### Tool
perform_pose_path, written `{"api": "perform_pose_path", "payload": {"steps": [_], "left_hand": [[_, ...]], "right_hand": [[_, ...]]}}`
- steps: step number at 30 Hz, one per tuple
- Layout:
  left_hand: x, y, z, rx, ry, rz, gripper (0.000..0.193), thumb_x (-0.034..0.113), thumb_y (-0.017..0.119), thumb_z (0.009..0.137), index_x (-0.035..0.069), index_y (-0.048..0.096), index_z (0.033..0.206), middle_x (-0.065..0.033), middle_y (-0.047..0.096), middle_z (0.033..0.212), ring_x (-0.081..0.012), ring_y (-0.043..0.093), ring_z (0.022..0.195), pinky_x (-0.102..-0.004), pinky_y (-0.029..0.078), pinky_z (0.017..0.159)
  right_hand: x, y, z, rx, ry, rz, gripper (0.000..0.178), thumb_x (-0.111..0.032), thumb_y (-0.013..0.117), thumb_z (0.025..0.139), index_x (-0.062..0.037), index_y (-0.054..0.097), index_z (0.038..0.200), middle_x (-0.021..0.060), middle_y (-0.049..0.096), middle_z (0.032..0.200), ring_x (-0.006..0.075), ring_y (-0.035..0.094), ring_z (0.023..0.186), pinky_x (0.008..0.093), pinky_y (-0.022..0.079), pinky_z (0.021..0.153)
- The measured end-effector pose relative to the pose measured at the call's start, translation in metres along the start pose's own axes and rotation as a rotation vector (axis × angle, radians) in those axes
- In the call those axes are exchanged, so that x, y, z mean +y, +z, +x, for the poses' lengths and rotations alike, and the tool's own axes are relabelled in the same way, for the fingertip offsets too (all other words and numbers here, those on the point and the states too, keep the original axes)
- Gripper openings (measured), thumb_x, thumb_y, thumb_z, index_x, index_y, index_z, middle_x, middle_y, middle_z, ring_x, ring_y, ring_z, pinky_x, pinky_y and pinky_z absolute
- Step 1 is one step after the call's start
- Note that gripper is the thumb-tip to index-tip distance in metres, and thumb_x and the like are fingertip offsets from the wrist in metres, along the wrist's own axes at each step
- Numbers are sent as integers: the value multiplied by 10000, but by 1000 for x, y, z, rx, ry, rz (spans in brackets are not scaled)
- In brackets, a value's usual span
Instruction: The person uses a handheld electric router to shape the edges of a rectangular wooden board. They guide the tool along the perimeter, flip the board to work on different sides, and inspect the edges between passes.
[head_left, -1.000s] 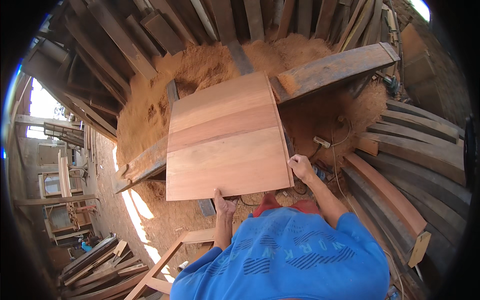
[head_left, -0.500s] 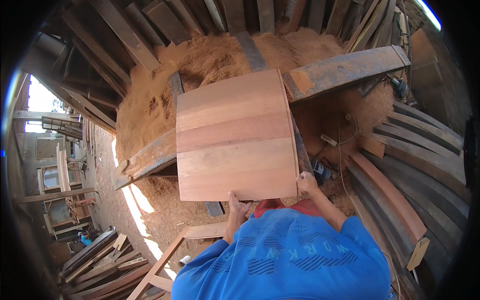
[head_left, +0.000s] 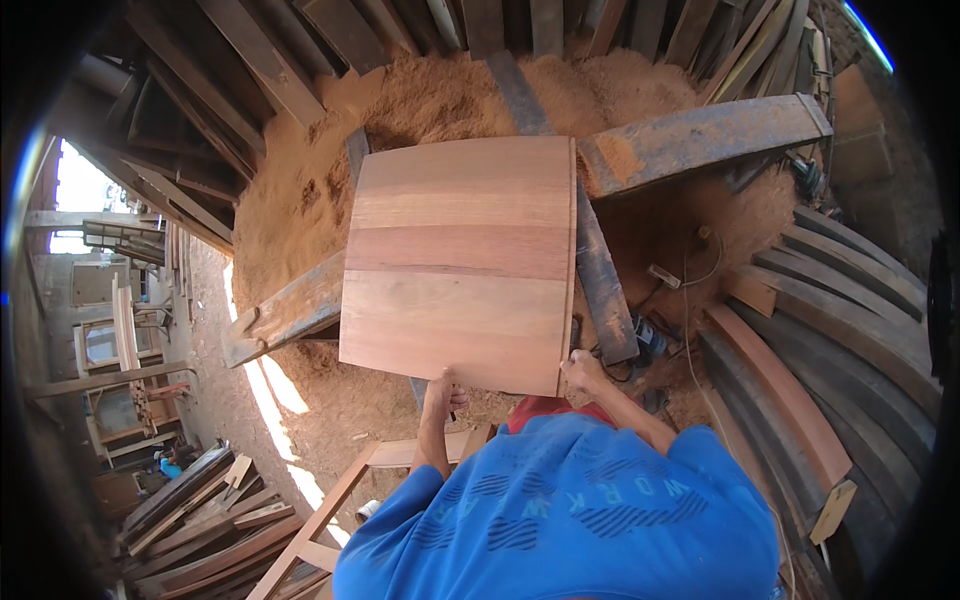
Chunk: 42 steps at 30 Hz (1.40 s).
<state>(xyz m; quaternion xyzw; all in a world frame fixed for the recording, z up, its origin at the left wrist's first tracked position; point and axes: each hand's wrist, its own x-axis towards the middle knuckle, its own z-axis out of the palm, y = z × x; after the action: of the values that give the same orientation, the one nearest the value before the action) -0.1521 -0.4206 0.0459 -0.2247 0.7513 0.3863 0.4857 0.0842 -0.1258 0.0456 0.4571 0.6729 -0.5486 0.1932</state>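
Observation:
A broad wooden panel [head_left: 455, 265] of light and reddish boards lies across a worn, sawdust-covered plank bench. At the panel's near right corner, my right hand [head_left: 582, 372] is closed around the edge. My left hand [head_left: 440, 396] is at the near edge, left of the middle, its thumb at the rim and its fingers curled below. A small dark tip shows by those fingers; its kind cannot be made out. Past the panel's right side stick out a bench plank [head_left: 710, 140] and a dark crosspiece [head_left: 605, 290].
Sawdust [head_left: 420, 100] is heaped behind the bench. Curved planks [head_left: 790, 390] are stacked at the right, near a blue power tool [head_left: 652, 338] and a cord [head_left: 686, 350]. A wooden frame [head_left: 330, 510] lies at the lower left, beside piled offcuts [head_left: 215, 520]. Boards [head_left: 265, 60] lean at the back.
The panel has turned slightly clockwise, its near edge swinging left. Both hands have moved left with it, and more of the dark crosspiece shows at the right.

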Motion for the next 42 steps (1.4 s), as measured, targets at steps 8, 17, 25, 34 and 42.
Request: {"api": "perform_pose_path", "payload": {"steps": [8, 17, 25, 34, 42], "left_hand": [[-24, 73, -36, -257, -8, 342, 564, 523, 510, 1046, -31, 610, 1088, -196, 701, 863, -286, 677, 611, -443, 606, 605], [-73, 161, -11, -162, 6, -237, 596, 570, 503, 1049, 81, 552, 1385, -218, 628, 1262, -355, 636, 1054, -556, 565, 850], [-97, 225, -5, -129, 167, -848, 570, 592, 435, 1069, 140, 496, 1410, -120, 593, 1317, -347, 575, 1135, -588, 517, 904], [-81, 238, -4, -119, 155, -966, 500, 579, 357, 1095, 205, 473, 1405, -66, 578, 1370, -300, 577, 1124, -532, 510, 857], [-87, 193, -46, -134, 175, -935, 460, 577, 411, 1086, 209, 526, 1336, -50, 658, 1208, -269, 631, 1021, -478, 543, 773]], "right_hand": [[47, 29, 28, 108, -99, -9, 333, -289, 629, 921, 34, 691, 970, 289, 724, 944, 407, 725, 937, 475, 557, 846], [114, -15, 4, 109, -223, 228, 187, -186, 610, 926, -21, 691, 957, 94, 720, 840, 177, 706, 696, 332, 561, 620], [244, -107, -71, 164, -44, 317, 169, -158, 574, 945, -20, 671, 958, 80, 701, 825, 161, 669, 635, 316, 523, 537], [318, -195, -106, 348, 164, 362, 184, -173, 549, 976, -28, 662, 963, 65, 680, 802, 146, 627, 581, 301, 491, 457], [223, -186, -55, 252, 32, 548, 194, -191, 569, 980, -31, 659, 1042, 55, 684, 848, 125, 637, 636, 268, 495, 487]]}}
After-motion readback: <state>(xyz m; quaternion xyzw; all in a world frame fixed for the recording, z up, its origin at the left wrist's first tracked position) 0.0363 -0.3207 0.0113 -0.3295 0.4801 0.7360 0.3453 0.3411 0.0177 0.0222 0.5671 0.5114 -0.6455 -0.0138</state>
